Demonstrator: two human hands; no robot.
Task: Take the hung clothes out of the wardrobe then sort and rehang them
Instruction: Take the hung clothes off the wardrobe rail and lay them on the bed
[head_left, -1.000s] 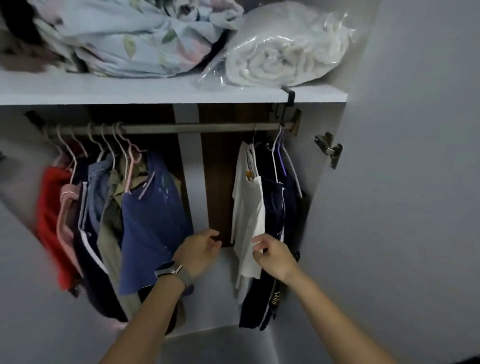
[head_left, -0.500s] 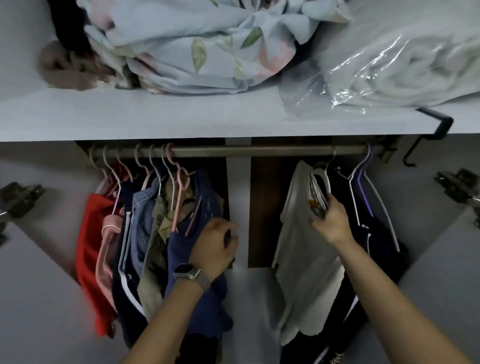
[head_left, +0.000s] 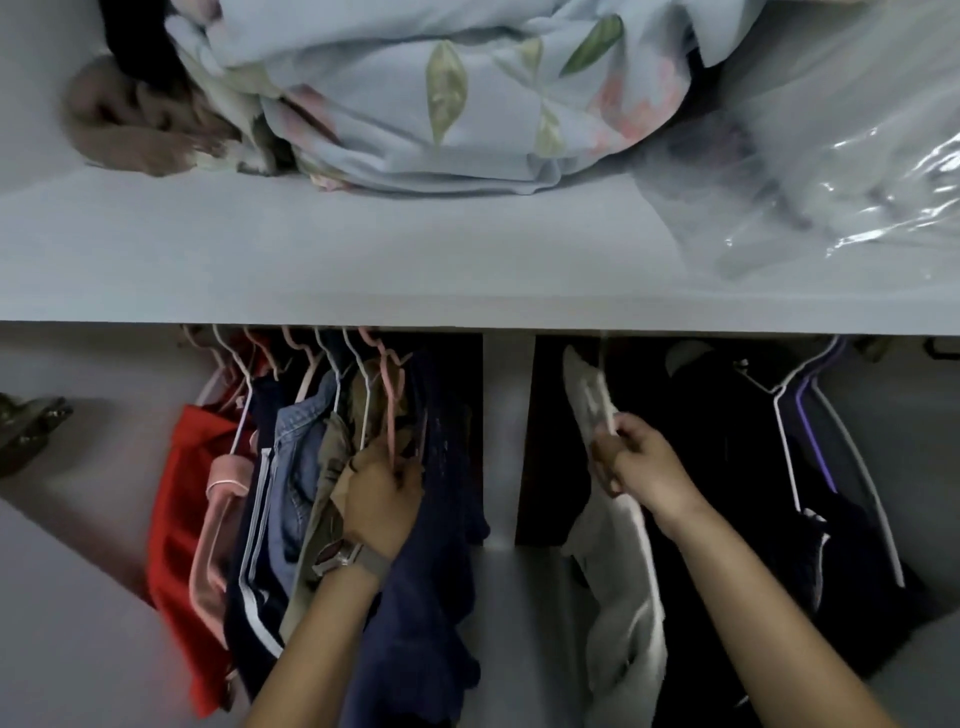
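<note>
Fingers of my left hand are curled round the lower part of a pink hanger, pinching it at the neck of the navy shirt it carries; the shirt hangs just right of my knuckles and drops straight down past my wrist, where a watch sits. The hanger's stem runs up and slightly left from my fingers toward the underside of the shelf, which hides the rail from me. My right hand is closed on the collar of a white shirt; its fingers are wrapped tight over the cloth and the thin white hanger wire, and the shirt's long axis falls from that grip down and a little right. Left of my left hand crowd an olive garment, denim, a striped dark piece, a pink item and a red shirt, packed close together. Right of the white shirt hang dark clothes on white and purple hangers. On the shelf lie floral bedding and a plastic-wrapped bundle.
</note>
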